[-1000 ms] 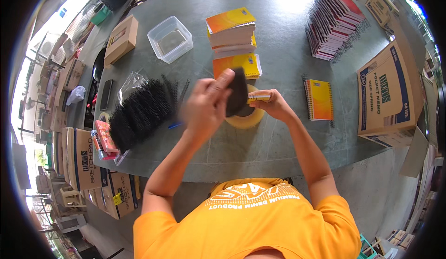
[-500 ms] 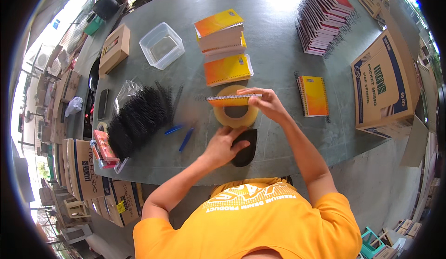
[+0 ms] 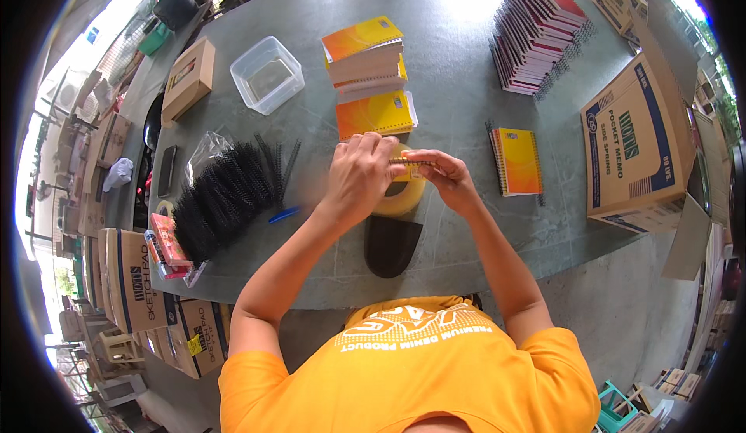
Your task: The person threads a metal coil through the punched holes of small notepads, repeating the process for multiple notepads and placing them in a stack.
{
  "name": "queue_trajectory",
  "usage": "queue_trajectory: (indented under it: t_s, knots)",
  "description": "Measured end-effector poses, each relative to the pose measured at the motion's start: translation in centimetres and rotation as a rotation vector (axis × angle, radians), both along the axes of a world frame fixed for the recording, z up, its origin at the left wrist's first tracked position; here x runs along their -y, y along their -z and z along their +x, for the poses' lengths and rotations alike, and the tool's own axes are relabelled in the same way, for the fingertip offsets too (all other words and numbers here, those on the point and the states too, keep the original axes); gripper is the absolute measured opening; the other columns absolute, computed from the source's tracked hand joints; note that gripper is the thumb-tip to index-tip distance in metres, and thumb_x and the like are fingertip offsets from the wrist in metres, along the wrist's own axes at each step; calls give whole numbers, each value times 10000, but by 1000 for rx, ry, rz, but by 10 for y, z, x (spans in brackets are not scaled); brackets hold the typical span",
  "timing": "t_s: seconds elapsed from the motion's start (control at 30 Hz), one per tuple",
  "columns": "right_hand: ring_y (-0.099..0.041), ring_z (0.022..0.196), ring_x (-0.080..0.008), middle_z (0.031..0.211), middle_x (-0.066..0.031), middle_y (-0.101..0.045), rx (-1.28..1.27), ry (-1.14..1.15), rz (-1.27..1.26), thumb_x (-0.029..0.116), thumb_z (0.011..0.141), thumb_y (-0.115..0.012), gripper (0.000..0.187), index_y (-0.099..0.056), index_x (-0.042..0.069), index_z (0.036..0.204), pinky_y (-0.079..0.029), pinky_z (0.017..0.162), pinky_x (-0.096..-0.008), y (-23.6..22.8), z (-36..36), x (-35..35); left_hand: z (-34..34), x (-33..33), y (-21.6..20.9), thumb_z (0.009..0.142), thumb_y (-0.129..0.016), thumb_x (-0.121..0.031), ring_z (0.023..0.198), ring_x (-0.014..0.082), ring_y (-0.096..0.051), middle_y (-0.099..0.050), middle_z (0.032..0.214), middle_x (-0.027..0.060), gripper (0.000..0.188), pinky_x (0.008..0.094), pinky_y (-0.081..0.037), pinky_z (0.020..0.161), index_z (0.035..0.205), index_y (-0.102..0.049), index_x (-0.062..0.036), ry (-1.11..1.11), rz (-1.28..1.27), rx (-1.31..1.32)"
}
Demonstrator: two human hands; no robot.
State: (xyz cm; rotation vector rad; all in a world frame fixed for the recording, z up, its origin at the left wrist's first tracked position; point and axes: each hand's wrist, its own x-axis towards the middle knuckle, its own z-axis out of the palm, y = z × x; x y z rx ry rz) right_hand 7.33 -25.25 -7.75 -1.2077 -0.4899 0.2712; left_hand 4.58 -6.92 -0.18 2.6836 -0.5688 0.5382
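Observation:
Over a large roll of yellowish tape (image 3: pixel 406 200) I hold a small notebook (image 3: pixel 410 163), its coil edge turned up. My right hand (image 3: pixel 447 178) pinches the right end between thumb and fingers. My left hand (image 3: pixel 359 175) closes around the left end and hides most of it; I cannot make out whether its fingers hold a coil too. Just nearer me lies a dark rounded pad (image 3: pixel 391 246). Beyond my hands stand orange-yellow notebooks (image 3: pixel 374 116) in a stack. Loose black plastic coils (image 3: pixel 229 196) are heaped left of my left forearm, beside a blue pen (image 3: pixel 284 214).
A clear plastic tub (image 3: pixel 266 76) and a brown box (image 3: pixel 188 79) are at the far left. On the right are coil-bound notebooks (image 3: pixel 519 161), a tall stack of red-covered notebooks (image 3: pixel 536 37) and an open carton (image 3: pixel 641 138). A phone (image 3: pixel 167 170) lies near the left edge.
My left hand has moved up from beside the dark pad to the left end of the notebook. The right hand keeps its pinch. One blue pen is now hidden by my left forearm.

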Motion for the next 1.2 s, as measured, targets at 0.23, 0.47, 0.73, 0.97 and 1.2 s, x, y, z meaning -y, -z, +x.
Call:
queue_trajectory:
  t_s: [0.23,0.47,0.73,0.97,1.2]
  knots:
    - [-580,735,-92,826,-73,-662,249,235,-417,101,858,-643,163,-634,12,994,-472,686,-264,17,-4,6,6,3,8,815,-648,-239,842,285,-569,-592,857,99,215,403,-436,739,920,-602,-58,92,-65,-89]
    - [-572,666,-106,768,-97,-655,287,266,-436,108,834,-659,162,-643,24,972,-469,631,-271,19,-2,5,9,13,11,768,-684,-192,842,305,-574,-615,893,126,225,417,-451,755,928,-616,-49,138,-127,-140]
    - [-587,693,-110,813,-158,-639,297,293,-496,62,830,-599,223,-623,30,1049,-476,630,-283,30,-4,8,13,33,26,774,-621,-65,855,326,-575,-609,881,156,136,382,-469,752,900,-609,-15,301,-189,-112]
    - [-603,659,-257,824,-178,-626,340,350,-500,42,810,-577,248,-609,36,1056,-478,625,-311,21,-12,3,10,42,22,752,-632,-56,885,322,-568,-603,867,145,167,351,-467,728,915,-603,-34,217,-80,-118]
    - [-632,787,-201,942,-130,-679,316,351,-398,-6,855,-538,200,-639,9,1027,-491,731,-302,11,-14,40,9,15,-2,711,-717,-117,942,279,-568,-631,968,111,279,377,-455,797,966,-617,-65,79,43,-176]
